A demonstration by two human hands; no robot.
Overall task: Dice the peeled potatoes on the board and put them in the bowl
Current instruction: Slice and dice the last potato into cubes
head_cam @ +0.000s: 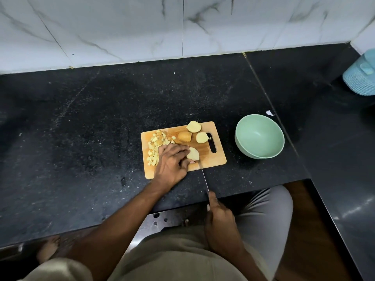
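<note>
Knife [204,179] sits in my right hand [220,224], fingers wrapped on the handle, blade running up onto the board [219,157]. Left hand [171,162] pins a potato half [193,154], fingertips curled v. close to the edge, so a slip could nick them. Diced pile [156,148] sits at board's left; three chunks [193,126] beyond. Bowl [259,136] to the right, nothing in it; a shove could roll bits onto the counter [81,118].

Single head cam, wide-angle, looks steeply down and forward over counter [91,122] front edge toward wall [121,27]; moderately close.

Black speckled counter [85,118]; white marble wall tiles [121,27]; light-blue container [362,78] far right
</note>
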